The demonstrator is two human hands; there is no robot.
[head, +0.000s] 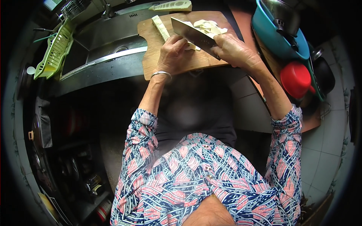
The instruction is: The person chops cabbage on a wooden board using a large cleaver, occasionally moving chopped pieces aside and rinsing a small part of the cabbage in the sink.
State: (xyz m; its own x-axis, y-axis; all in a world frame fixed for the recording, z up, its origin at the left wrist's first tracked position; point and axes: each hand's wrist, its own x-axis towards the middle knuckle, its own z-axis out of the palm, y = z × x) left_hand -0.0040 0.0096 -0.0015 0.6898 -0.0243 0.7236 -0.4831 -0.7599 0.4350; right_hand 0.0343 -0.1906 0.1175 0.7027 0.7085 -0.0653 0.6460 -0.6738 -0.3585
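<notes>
A wooden cutting board (154, 58) lies across the counter at the sink's right side. My right hand (233, 50) grips the handle end of a cleaver (192, 35), its broad blade slanting up to the left over the board. Just left of the blade, my left hand (174, 49) has its fingers curled on a pale vegetable piece (193, 47). A long pale strip (160, 27) runs up the board from behind that hand. Sliced pale pieces (209, 26) are heaped beyond the blade. Behind the board lies a larger pale piece with hollows (174, 5).
A steel sink (104, 42) with a green plastic rack (53, 50) is at the left. To the right stand a blue basin (294, 36) holding a metal pot (280, 12), a red plastic scoop or bowl (295, 79) and a black pan (323, 75).
</notes>
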